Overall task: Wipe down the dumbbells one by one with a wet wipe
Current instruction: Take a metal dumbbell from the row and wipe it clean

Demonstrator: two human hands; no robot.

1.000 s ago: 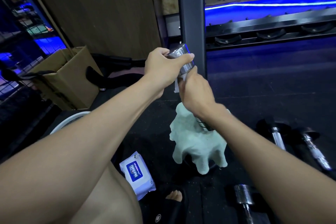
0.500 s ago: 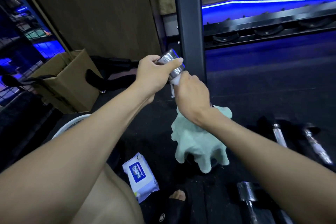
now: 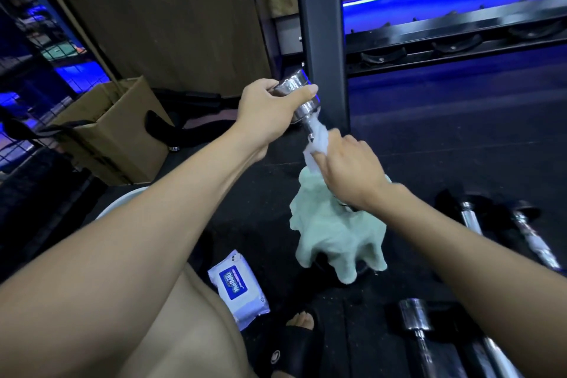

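Observation:
A chrome dumbbell stands tilted, upper end toward me, over a pale green towel that hides its lower end. My left hand grips the upper chrome head. My right hand is closed around the handle with a white wet wipe wrapped between palm and bar. A wet wipe pack, white with a blue label, lies on the floor by my knee. More chrome dumbbells lie at the right and lower right.
A dark rack post rises just behind the dumbbell, with rack shelves running right. A cardboard box sits at left by a wire fence. A white basin rim shows under my left arm. My sandalled foot rests on the black mat.
My right hand slid down the handle away from the upper head, exposing the white wipe on the bar. The left hand kept its grip on the head.

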